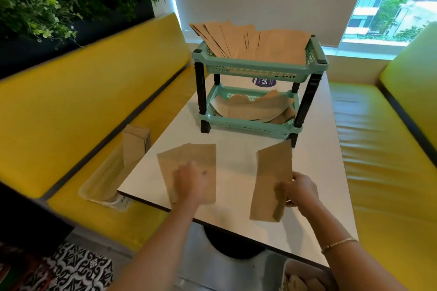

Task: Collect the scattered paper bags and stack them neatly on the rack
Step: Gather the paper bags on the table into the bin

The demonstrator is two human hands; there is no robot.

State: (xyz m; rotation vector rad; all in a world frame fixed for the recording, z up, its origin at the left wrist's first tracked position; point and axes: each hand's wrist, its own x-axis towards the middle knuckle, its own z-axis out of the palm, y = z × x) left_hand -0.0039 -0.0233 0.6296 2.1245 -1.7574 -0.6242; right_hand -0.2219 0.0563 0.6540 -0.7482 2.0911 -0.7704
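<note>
A teal two-shelf rack (257, 69) stands at the far end of the white table (236, 144). Several brown paper bags (260, 42) lean in its top shelf, and more bags (248, 107) lie in the lower shelf. A small pile of flat bags (189, 156) lies on the table in front of me, with my left hand (192, 181) resting on it, blurred. My right hand (299, 190) pinches a single paper bag (272, 172) by its right edge and holds it tilted just above the table.
A clear tray (106, 182) on the left yellow bench (82, 106) holds more brown bags (134, 144) standing upright. Another container with bags (300, 279) shows at the bottom edge. Yellow benches flank the table; plants sit behind the left backrest.
</note>
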